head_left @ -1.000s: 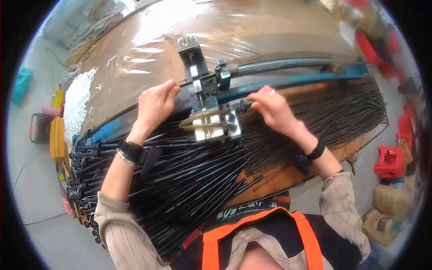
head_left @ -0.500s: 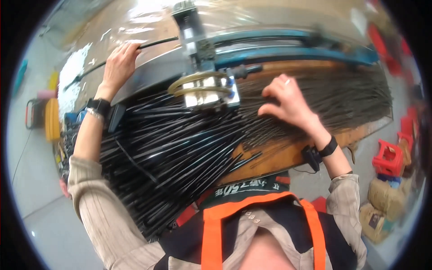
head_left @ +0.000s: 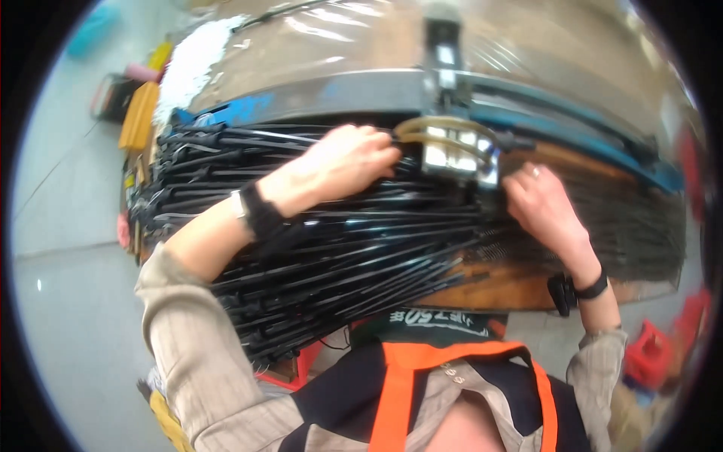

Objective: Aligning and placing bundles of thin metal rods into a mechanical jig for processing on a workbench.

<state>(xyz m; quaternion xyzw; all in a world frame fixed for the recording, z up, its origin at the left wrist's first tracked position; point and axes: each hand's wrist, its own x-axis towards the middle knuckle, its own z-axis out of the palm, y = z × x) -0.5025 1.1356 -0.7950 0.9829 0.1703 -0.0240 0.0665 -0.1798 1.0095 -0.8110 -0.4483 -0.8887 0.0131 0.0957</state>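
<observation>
My left hand (head_left: 354, 160) is closed above a thick spread of long black rods (head_left: 361, 226), its fingertips just left of a shiny metal machine head (head_left: 452, 154). What those fingers pinch, if anything, is hidden. A curved yellowish tube (head_left: 413, 129) loops round the machine head. To its right, my right hand (head_left: 544, 207) has its fingers curled in close to the head, and I cannot make out anything in them. A thin dark rod (head_left: 290, 11) lies on the plastic-covered surface at the far side.
Thin brownish rods (head_left: 633, 222) fill the right of the wooden bench (head_left: 489, 290). A blue rail (head_left: 580, 135) runs behind the machine head. White scraps (head_left: 192, 64) lie at the far left, near a yellow container (head_left: 139, 117). A red stool (head_left: 648, 354) stands at right.
My left hand has let go of the dark rod at the far side and come right and nearer, to the machine head. My right hand's fingers have closed in beside it. The view has shifted.
</observation>
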